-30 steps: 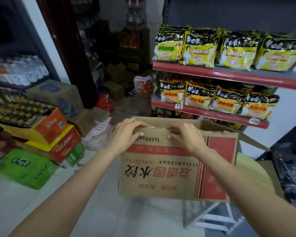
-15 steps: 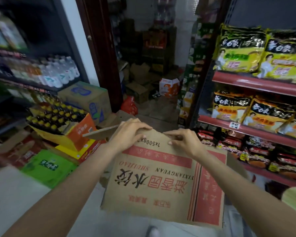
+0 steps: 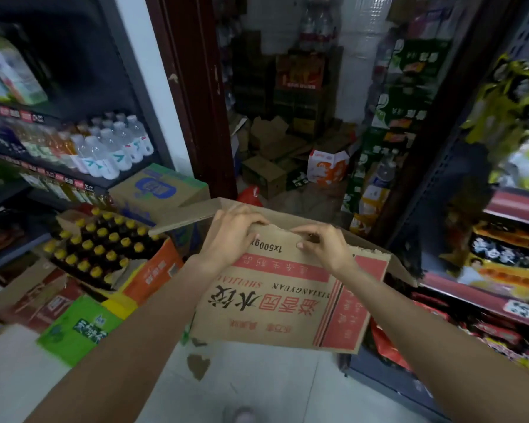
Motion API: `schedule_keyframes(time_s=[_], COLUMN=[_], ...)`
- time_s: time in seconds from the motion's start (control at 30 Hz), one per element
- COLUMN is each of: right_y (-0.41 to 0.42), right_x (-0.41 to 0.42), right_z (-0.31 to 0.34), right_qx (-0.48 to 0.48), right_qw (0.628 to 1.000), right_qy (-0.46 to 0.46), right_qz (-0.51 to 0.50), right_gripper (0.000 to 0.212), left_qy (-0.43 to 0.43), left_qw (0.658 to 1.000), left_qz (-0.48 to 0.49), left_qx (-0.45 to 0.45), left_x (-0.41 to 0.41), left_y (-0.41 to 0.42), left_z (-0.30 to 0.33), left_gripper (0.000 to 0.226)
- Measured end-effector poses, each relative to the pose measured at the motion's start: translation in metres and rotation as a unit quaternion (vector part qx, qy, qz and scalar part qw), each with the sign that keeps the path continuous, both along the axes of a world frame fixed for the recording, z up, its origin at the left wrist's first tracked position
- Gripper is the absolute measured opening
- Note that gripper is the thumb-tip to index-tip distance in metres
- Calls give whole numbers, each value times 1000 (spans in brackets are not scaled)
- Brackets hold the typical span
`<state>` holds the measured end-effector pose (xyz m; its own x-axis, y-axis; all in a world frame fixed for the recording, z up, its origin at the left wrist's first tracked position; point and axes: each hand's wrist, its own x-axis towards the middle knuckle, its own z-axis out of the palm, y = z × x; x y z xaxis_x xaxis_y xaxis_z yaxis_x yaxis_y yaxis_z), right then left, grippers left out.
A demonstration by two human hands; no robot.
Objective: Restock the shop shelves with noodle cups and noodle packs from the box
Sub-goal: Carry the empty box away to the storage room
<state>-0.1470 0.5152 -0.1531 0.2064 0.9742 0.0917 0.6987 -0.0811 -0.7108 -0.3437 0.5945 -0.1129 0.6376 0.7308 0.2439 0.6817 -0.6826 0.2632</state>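
Setting: shop aisle with pale floor (image 3: 287,386); drinks shelving (image 3: 58,175) is seen on one side, noodle shelves (image 3: 513,209) on the other, and a storeroom doorway beyond, littered with cartons.
Box position: the cardboard box (image 3: 287,303) is held up off the floor in front of the body, between the two shelf runs, its printed side toward the camera and the print upside down.
Left hand: the left hand (image 3: 229,236) is curled over the near top edge, fingers folded onto the rim.
Right hand: the right hand (image 3: 324,245) is closed on the same edge just beside it, thumb on the printed face, fingers hooked over the top.
Box contents: nothing inside can be seen from this angle; the flaps (image 3: 184,215) are splayed outward.
Handling judged: corrugated card, stiff along its creases but soft at the torn rim. Because it is carried by one wall alone, it is judged light, perhaps nearly empty. A fuller load would be better supported from beneath.
Tray of bottles: an open orange carton (image 3: 153,276) is packed with yellow-capped dark bottles (image 3: 101,239).
Noodle packs: yellow-and-black packs (image 3: 513,270) are stacked on the red-edged shelves.
Green carton: a green case (image 3: 77,328) is lying on the floor stack.
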Motion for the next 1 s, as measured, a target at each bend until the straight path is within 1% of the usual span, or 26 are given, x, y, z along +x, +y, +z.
schedule_keyframes(time_s=[0.1,0.2,0.3,0.43,0.57,0.7,0.77,0.93,1.0], right_y=[55,111,164,228,289,348,374,424,438], right_x=[15,36,64,110,163,213,236,280,290], right_z=[-9,-17,-26,-51,-83,-120,-142,-210,-243], right_qx=[9,5,-20,-41,-61,-89,-101,-130,-138], right_qw=[1000,999,998,997,994,990,988,986,984], right_qy=[-11,-28,-36,-24,-5,4,12,-30,-38], right_qz=[-19,-34,-44,-67,-95,-113,-120,-102,-103], right_gripper=[32,33,36,38,37,36,36,42,41], left_qy=[7,16,25,43,59,77,99,129,129], left_qw=[1000,999,998,996,988,985,982,977,976], left_qz=[-15,-36,-51,-76,-122,-126,-137,-149,-157], left_qx=[26,27,-1,-31,-74,-87,-81,-82,-73], left_x=[19,44,74,123,175,231,259,310,323], left_y=[58,121,182,253,323,388,414,468,484], left_z=[-6,-18,-33,-52,-78,-118,-144,-219,-256], left_gripper=[32,33,32,31,37,37,37,31,30])
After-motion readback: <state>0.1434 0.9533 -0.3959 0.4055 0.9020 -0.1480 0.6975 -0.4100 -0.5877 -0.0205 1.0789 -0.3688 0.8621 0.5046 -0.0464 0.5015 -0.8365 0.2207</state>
